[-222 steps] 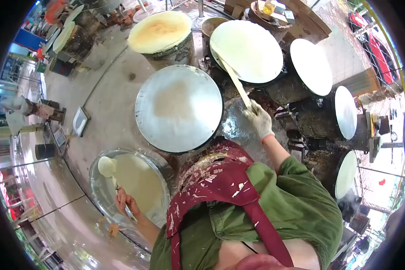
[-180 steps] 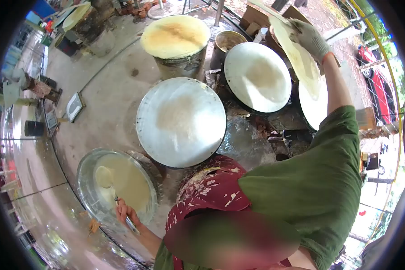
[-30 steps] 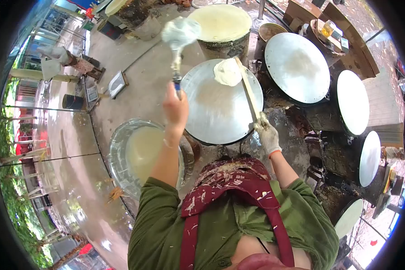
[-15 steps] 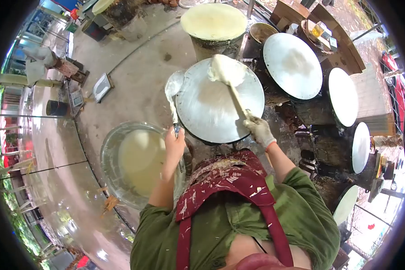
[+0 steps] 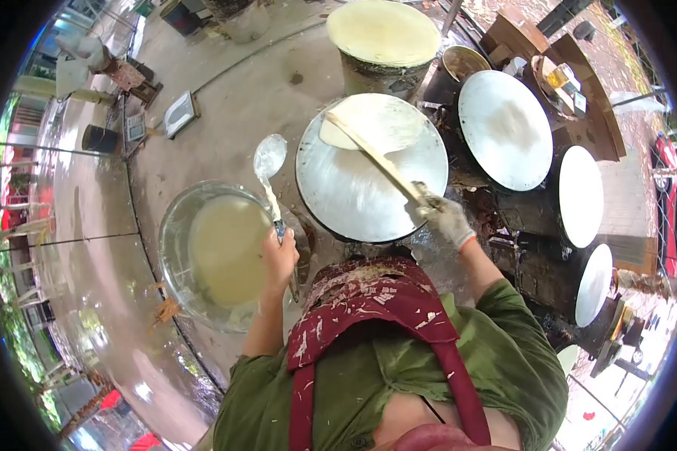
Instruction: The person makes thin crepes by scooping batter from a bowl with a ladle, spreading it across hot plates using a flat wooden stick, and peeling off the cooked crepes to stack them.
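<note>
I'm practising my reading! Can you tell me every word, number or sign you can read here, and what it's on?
There are none I can read.
Dark red apron: small pale marks that look like print, too small and blurred to read.
Ladle, wooden stick and round metal plate: no writing that I can see.

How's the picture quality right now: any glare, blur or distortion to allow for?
Head view: strong fisheye bending, black corners; head view, left: glare on the shiny floor; head view, middle: bright reflections on the griddle; same head view: left hand and right hand remain readable.
</note>
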### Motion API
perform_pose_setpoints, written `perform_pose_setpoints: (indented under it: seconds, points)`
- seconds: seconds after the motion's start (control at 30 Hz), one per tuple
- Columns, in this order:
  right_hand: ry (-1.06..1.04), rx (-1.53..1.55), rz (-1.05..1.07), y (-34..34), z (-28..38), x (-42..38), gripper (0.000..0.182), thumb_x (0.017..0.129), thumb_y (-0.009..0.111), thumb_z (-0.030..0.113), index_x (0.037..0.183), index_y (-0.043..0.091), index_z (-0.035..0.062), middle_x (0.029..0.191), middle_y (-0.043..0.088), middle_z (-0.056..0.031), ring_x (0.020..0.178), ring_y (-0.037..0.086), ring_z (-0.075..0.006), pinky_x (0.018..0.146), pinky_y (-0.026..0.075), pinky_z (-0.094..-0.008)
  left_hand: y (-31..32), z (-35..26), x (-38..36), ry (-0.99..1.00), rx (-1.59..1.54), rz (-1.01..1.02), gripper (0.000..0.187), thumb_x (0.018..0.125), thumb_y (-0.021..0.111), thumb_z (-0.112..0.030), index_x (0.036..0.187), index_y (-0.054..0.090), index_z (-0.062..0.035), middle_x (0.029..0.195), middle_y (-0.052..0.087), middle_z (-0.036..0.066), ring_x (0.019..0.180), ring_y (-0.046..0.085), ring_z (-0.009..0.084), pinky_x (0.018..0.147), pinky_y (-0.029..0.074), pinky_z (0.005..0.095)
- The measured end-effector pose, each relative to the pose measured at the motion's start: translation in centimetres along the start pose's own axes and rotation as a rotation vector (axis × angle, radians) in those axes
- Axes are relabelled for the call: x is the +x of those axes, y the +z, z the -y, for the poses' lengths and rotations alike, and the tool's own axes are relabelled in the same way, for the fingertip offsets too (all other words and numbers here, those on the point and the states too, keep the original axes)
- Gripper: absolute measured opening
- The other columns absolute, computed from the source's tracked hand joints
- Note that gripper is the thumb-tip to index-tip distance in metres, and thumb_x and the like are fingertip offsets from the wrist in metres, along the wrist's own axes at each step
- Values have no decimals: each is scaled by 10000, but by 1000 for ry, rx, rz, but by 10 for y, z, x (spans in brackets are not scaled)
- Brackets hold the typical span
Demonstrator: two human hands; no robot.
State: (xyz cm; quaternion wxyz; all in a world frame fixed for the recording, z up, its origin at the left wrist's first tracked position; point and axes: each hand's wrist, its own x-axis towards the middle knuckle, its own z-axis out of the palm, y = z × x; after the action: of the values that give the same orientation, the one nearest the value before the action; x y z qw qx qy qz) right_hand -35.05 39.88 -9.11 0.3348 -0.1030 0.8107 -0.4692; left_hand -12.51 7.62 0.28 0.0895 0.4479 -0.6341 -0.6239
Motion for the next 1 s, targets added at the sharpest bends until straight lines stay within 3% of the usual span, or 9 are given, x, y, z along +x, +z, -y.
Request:
perform_pose_setpoints:
  seconds: [0.07,0.27,0.47,0.53,0.63,0.67,0.8,0.9,1.0]
  points:
    - [-188,193,-125,-32,31,-7,462,867,650,60,1319,559,42,1242,628,-114,1037,623,-170,925,520,-251,6,1,-7,-13,28,-28,165,968,524,-126,832,473,-47,596,438,-17,419,394,64,377,311,247]
    - [319,119,263,-39,79,36,399,859,704,172,1214,626,6,1281,609,-106,954,630,-122,802,533,-208,31,0,-26,-28,-87,-84,175,964,531,-126,821,477,-39,601,446,-2,400,407,77,359,315,249]
    - [21,557,252,-93,6,88,332,880,614,47,1198,612,-47,1341,573,-89,1080,593,-145,879,520,-205,44,2,-38,-66,-125,-141,182,975,514,-138,831,489,-29,617,449,-1,397,410,80,356,323,254]
    - [54,283,109,-100,32,95,393,900,610,40,1281,550,-36,1195,639,-66,1030,593,-137,820,508,-195,48,3,-42,-74,-141,-166,192,980,504,-144,826,490,-29,614,447,0,397,413,81,355,325,257]
    - [55,-30,425,-73,79,82,396,888,620,2,1276,549,-34,1121,639,-31,1006,584,-124,804,501,-210,56,7,-41,-83,-150,-190,198,985,497,-159,840,493,-23,606,440,2,394,403,84,356,319,256]
    - [48,392,496,-57,33,96,381,871,656,4,1241,577,-37,1120,642,-47,1002,584,-129,833,498,-224,58,9,-43,-93,-144,-194,198,986,498,-167,857,496,-17,601,436,4,392,391,86,358,314,254]
    - [-69,433,576,-79,41,101,367,855,587,-86,1219,590,-33,1271,582,-91,1099,584,-154,918,484,-233,65,5,-47,-126,-133,-211,225,981,497,-168,802,472,-36,610,445,3,391,413,87,355,331,258]
    - [-119,-15,370,-115,48,131,332,875,555,-62,1203,601,-31,1343,550,-110,1136,567,-153,949,473,-256,66,7,-51,-109,-96,-244,218,975,501,-163,800,475,-36,607,449,4,388,412,87,355,332,258]
    - [-154,57,532,-89,61,135,377,869,579,-71,1240,569,-5,1225,600,-98,1108,582,-167,933,479,-265,67,12,-56,-125,-94,-266,209,969,506,-158,803,479,-34,603,449,2,389,415,88,355,331,258]
